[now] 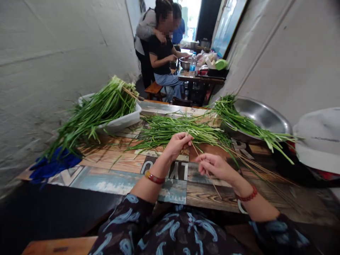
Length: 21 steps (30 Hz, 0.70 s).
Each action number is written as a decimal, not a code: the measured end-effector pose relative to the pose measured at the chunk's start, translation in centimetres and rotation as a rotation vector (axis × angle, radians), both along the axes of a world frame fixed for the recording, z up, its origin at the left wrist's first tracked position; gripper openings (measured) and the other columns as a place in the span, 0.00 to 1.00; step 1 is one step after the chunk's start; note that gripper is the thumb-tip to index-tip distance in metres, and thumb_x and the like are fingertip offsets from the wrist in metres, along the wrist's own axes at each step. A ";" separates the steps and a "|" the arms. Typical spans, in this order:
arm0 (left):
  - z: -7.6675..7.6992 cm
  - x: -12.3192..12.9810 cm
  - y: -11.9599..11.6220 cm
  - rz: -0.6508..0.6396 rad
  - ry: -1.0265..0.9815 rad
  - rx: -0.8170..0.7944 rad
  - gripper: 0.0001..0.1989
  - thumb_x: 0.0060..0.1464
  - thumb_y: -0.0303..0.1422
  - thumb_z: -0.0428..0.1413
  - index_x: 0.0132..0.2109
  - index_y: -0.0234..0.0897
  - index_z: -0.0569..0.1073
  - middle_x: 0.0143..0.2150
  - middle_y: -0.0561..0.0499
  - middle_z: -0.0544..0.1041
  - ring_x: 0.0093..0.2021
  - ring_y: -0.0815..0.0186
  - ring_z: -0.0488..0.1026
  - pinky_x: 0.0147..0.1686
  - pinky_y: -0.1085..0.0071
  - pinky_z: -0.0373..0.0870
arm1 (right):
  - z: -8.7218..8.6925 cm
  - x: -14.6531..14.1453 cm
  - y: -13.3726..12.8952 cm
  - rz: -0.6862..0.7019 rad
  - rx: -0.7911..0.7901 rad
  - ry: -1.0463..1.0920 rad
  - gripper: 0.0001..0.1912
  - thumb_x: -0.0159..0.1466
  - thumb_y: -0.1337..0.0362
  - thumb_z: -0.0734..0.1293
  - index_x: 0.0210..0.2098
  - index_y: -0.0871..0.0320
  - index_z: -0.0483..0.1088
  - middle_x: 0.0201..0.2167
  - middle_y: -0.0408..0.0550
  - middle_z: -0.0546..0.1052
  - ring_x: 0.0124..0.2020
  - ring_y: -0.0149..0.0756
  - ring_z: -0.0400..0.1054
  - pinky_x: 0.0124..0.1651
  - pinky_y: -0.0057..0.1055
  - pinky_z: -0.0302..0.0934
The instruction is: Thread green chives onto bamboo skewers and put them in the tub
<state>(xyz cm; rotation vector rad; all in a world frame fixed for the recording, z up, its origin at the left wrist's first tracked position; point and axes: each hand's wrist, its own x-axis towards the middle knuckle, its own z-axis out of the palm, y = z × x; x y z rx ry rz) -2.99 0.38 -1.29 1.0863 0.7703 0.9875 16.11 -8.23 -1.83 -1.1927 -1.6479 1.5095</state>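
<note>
My left hand [178, 144] is closed in a pinch on the upper end of a thin bamboo skewer [215, 187], just in front of the pile of green chives [180, 129]. Lower down the skewer, my right hand [215, 167] has its fingers curled loosely around it. The skewer slants down toward me, its lower end free above the table. Whether anything is threaded on it is too small to tell. More bamboo skewers [261, 171] lie on the table to the right of my right hand.
A white plastic tray [120, 124] heaped with chives stands left. A steel basin [265, 113] with chives over its rim stands right, beside a white cap [318, 138]. Blue gloves [57, 164] lie on the patterned table [114, 180]. People [162, 53] are at another table beyond.
</note>
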 end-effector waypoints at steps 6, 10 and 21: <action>0.4 0.8 -0.8 -0.092 0.145 0.042 0.22 0.46 0.49 0.64 0.28 0.32 0.71 0.21 0.57 0.65 0.20 0.77 0.56 0.21 0.75 0.47 | -0.5 -2.8 4.0 -0.294 0.008 0.165 0.17 0.60 0.49 0.67 0.30 0.58 0.68 0.16 0.36 0.67 0.12 0.22 0.54 0.16 0.22 0.47; 0.5 0.2 -0.3 0.034 0.210 0.054 0.24 0.52 0.53 0.59 0.37 0.33 0.74 0.22 0.57 0.65 0.21 0.75 0.55 0.21 0.75 0.46 | -2.2 -2.9 4.4 -0.355 -0.059 0.254 0.14 0.58 0.54 0.66 0.37 0.58 0.69 0.14 0.33 0.65 0.12 0.22 0.49 0.15 0.21 0.42; -0.4 0.4 0.2 0.006 0.239 -0.032 0.19 0.50 0.47 0.63 0.37 0.33 0.76 0.24 0.55 0.70 0.20 0.76 0.59 0.20 0.77 0.50 | -1.6 -1.8 2.9 -0.325 -0.036 0.326 0.12 0.60 0.62 0.60 0.42 0.58 0.67 0.21 0.35 0.69 0.14 0.22 0.55 0.17 0.22 0.46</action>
